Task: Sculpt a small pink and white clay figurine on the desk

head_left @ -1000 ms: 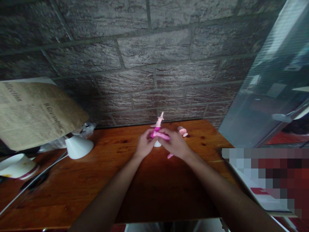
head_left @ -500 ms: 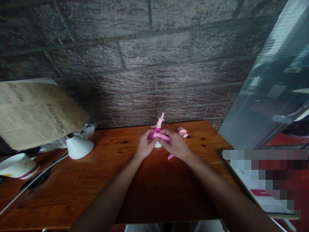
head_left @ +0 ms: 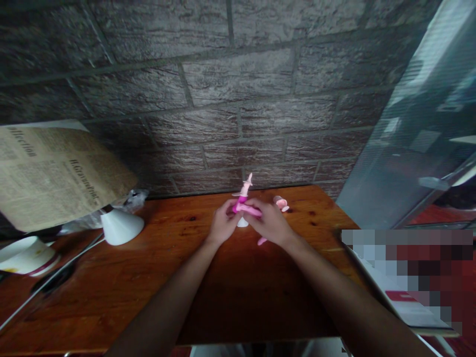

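Note:
In the head view, my left hand point(head_left: 223, 222) is closed around the left side of a magenta piece point(head_left: 241, 200). Rising from it is a slim pale pink top point(head_left: 246, 186) with a pointed tip and flared edges. My right hand point(head_left: 273, 220) has its fingers closed on a lighter pink rod-like piece point(head_left: 249, 209), pressed across the magenta one. Below the fingers shows a small white rounded part point(head_left: 242, 222); whether it joins the pink pieces I cannot tell. Another pink bit point(head_left: 262, 241) sticks out beneath my right hand.
A small pink cup-like item point(head_left: 281, 203) lies on the wooden table point(head_left: 148, 287) behind my right hand. To the left stand a lamp with a newsprint shade point(head_left: 63, 173) and white cone base point(head_left: 122, 228), a white bowl point(head_left: 26, 255) and a cable. A stone wall point(head_left: 238, 74) backs the table.
Both hands and the pink pieces stay almost where they were. Only a very slight shift of the whole view shows.

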### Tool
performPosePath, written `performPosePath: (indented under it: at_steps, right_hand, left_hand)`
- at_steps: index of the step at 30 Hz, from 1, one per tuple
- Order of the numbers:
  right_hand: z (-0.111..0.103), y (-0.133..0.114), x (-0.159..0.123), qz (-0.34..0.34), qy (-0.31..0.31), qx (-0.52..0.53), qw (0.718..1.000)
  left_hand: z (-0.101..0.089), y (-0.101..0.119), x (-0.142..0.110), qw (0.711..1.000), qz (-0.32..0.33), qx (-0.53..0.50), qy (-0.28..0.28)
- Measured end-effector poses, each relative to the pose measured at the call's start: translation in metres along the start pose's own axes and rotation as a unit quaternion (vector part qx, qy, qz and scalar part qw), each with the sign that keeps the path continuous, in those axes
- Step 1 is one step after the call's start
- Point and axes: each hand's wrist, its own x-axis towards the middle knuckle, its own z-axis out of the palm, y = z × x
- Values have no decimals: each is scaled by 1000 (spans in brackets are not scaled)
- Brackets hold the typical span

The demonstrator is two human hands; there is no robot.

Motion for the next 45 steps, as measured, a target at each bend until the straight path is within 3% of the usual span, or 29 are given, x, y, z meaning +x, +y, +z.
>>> performPosePath:
  at_steps: [45]
  right_hand:
    - [1, -1, -1, -11, 6, -1, 1000]
  left_hand:
    - [-1, 1, 0, 1000, 0, 2, -9]
